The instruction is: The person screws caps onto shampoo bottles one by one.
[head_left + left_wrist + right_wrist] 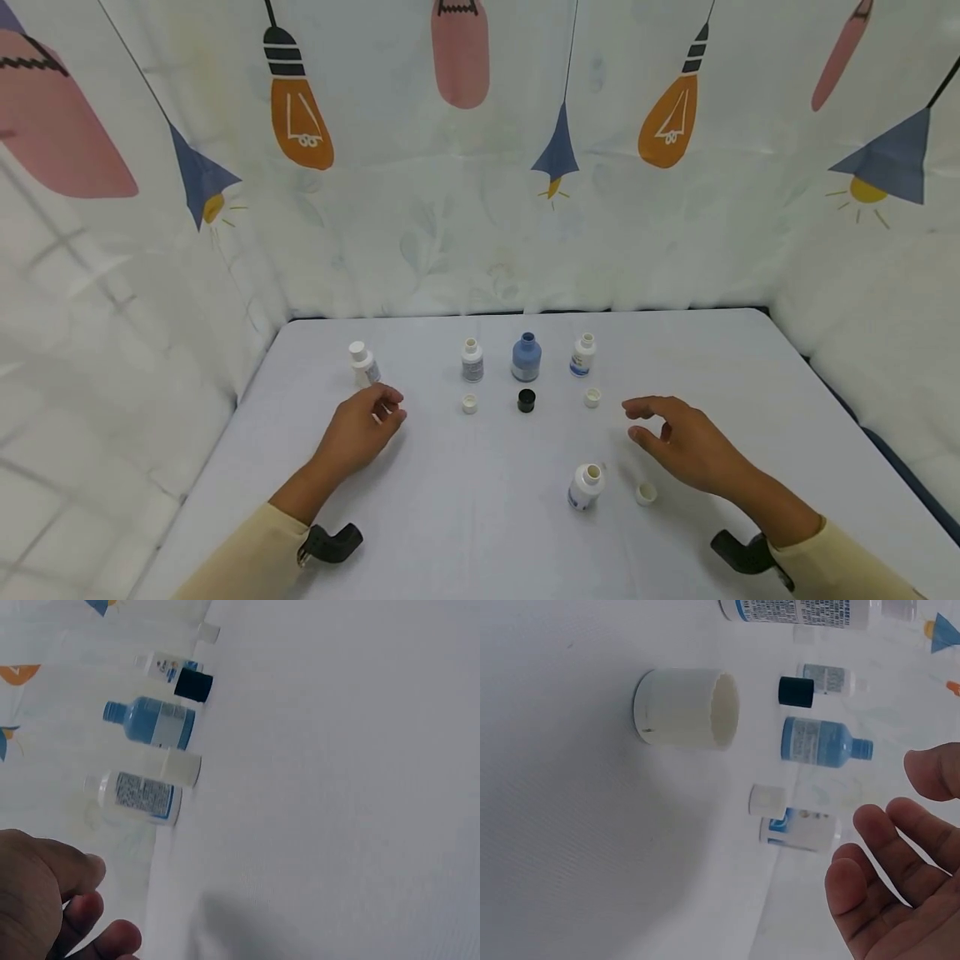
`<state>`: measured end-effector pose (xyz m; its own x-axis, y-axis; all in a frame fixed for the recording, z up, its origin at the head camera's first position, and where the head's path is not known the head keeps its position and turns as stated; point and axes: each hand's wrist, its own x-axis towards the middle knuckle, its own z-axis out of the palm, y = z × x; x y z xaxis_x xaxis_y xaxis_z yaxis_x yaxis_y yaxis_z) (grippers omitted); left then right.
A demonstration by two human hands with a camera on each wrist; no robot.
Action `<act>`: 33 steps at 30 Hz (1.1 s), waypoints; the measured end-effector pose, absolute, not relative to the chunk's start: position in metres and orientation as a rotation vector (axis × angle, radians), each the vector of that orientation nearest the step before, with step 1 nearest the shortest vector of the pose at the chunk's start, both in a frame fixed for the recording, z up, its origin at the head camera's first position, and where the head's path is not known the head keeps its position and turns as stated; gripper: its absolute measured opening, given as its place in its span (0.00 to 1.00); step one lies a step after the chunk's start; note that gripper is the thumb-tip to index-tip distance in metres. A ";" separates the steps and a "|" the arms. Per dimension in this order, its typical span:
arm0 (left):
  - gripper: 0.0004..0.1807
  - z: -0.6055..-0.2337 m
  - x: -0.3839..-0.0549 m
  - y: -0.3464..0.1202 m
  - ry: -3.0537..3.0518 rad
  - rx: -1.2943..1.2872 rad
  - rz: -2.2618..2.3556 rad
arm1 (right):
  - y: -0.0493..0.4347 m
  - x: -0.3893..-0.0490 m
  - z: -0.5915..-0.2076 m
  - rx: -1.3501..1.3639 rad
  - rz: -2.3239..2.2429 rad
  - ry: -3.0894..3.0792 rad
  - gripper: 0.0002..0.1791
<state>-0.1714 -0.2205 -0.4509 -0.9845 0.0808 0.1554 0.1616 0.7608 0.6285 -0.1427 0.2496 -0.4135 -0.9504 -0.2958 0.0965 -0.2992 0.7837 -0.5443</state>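
My left hand (365, 427) hovers just in front of a capped white bottle (363, 362), its fingers loosely bent with nothing between them. Whether it touches that bottle I cannot tell. To the right, my right hand (688, 443) is held above the table, thumb and fingers apart and holding nothing. Nearest to it are a loose white cap (646, 493), standing hollow side up, and an uncapped white bottle (585, 487). The right wrist view shows the same cap (679, 709) large, with the right hand's fingers (877, 832) spread beside it.
At the back stand an uncapped white bottle (472, 362), a blue bottle (527, 360) and another white bottle (582, 356). In front of them lie a white cap (469, 404), a black cap (527, 401) and another white cap (592, 397). A printed curtain (465, 225) hangs behind the white table (420, 533).
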 end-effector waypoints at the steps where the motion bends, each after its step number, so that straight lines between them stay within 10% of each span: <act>1: 0.09 -0.450 -0.170 -0.215 -2.837 -0.213 -1.039 | 0.250 -0.142 -0.414 0.490 0.909 -2.962 0.20; 33: 0.23 -0.460 -0.140 -0.113 -2.877 -0.830 -1.451 | 0.263 -0.121 -0.431 0.449 0.952 -2.974 0.21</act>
